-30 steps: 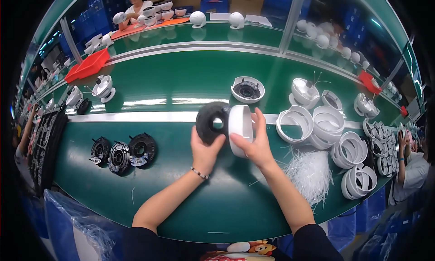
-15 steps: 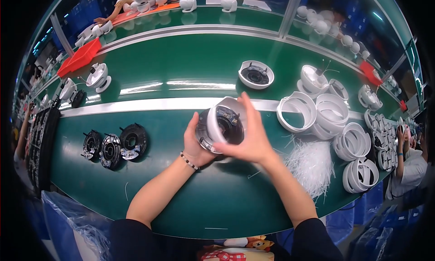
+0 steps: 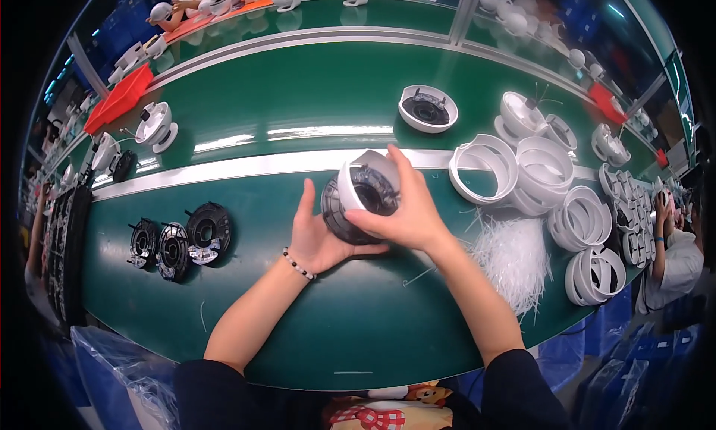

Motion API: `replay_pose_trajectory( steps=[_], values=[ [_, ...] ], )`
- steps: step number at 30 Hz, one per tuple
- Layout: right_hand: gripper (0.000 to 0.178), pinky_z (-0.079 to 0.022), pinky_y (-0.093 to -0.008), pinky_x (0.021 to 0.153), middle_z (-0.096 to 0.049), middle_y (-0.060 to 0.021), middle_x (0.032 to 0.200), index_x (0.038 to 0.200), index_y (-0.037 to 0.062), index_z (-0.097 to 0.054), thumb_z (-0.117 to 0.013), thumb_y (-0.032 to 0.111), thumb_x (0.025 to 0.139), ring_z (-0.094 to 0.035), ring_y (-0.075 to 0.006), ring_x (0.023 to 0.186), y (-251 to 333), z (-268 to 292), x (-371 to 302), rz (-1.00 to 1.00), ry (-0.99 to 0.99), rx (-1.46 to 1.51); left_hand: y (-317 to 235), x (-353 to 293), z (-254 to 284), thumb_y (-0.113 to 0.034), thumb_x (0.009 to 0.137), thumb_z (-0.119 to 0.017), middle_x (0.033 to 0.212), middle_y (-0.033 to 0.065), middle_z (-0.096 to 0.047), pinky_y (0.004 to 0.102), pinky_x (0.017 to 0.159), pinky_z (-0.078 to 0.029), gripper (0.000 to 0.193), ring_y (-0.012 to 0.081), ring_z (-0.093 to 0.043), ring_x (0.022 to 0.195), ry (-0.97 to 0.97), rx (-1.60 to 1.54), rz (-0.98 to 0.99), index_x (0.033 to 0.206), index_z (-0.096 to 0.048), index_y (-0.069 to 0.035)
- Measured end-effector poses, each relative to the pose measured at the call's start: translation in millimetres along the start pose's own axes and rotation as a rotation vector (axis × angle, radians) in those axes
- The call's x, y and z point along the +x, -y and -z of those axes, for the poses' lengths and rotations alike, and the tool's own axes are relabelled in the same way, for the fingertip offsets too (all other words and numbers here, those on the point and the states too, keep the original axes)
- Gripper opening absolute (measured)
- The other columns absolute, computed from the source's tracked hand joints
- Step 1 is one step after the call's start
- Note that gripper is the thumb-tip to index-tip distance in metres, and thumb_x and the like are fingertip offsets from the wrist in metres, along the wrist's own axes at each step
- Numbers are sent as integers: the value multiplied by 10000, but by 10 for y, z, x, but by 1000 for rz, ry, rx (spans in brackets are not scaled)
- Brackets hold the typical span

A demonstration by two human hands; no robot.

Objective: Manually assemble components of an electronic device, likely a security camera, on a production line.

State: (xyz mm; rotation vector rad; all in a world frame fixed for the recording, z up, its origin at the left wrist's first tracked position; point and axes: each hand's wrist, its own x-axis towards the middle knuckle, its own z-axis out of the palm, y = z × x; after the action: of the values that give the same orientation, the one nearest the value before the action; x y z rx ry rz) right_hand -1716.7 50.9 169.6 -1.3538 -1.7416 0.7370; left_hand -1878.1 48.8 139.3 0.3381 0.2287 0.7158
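Over the middle of the bench, my right hand [image 3: 412, 215] grips a white round housing [image 3: 348, 189], tilted, its thumb over the near rim and its fingers along the right side. A black ring-shaped part [image 3: 333, 211] with ribs shows at the housing's lower left side. Below and to the left, my left hand [image 3: 315, 245] is open, thumb raised and fingers stretched beneath the black part; whether they touch it is hidden. Farther back sits another white housing [image 3: 405, 115] with a black insert. Several black ring-shaped parts [image 3: 173, 251] lie at the left.
White ring-shaped housings [image 3: 483, 195] are stacked at the right, beside a heap of thin white strips [image 3: 514, 266]. A metal strip [image 3: 246, 173] crosses the green bench [image 3: 335, 325]. Red trays [image 3: 119, 102] and white assemblies [image 3: 155, 128] stand farther back. Other people work across and at the right.
My left hand has loosened from the black part, its thumb now away from it. The right hand still holds the housing, slightly turned. The whole view has shifted a little.
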Motion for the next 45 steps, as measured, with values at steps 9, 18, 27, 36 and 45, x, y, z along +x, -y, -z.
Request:
replay_pose_trajectory(
  steps=[9, 18, 27, 36, 45],
  values=[
    [1166, -244, -403, 985, -240, -266, 1269, 1325, -28, -64, -785, 384, 506, -262, -360, 1198, 84, 24, -36, 163, 201, 72, -54, 45, 59, -489, 811, -354, 1160, 109, -470, 442, 923, -355, 553, 280, -445, 1081, -126, -14, -174, 1191, -413, -91],
    [1187, -213, -454, 995, -203, -284, 1293, 1288, -89, -50, -796, 365, 484, -214, -415, 1203, 147, -128, -131, 219, 147, -182, -75, 88, 61, -544, 857, -224, 1148, 97, -487, 377, 900, -405, 599, 226, -485, 1046, -128, 48, -168, 1188, -422, -85],
    [1150, -264, -440, 973, -245, -271, 1268, 1280, -73, -128, -797, 345, 444, -265, -415, 1164, 161, -47, -89, 254, 160, -219, -113, 80, 129, -643, 810, -176, 1124, 109, -496, 386, 883, -428, 717, 230, -504, 1022, -92, 115, -85, 1215, -390, -90],
    [1131, -299, -427, 942, -263, -262, 1224, 1241, -121, -175, -776, 375, 422, -293, -397, 1125, 54, -162, -47, 230, 65, -204, -93, 121, 30, -599, 833, -198, 1135, 124, -490, 367, 889, -419, 690, 236, -495, 1037, -119, 115, -240, 1197, -401, -49],
    [1070, -242, -447, 966, -241, -265, 1267, 1271, -81, -129, -721, 405, 525, -264, -407, 1155, -91, -516, -154, 149, -180, -165, 54, 199, -7, -441, 790, -475, 1055, 89, -544, 327, 823, -449, 496, 192, -533, 945, -249, 142, -431, 1114, -481, -64]
  ],
)
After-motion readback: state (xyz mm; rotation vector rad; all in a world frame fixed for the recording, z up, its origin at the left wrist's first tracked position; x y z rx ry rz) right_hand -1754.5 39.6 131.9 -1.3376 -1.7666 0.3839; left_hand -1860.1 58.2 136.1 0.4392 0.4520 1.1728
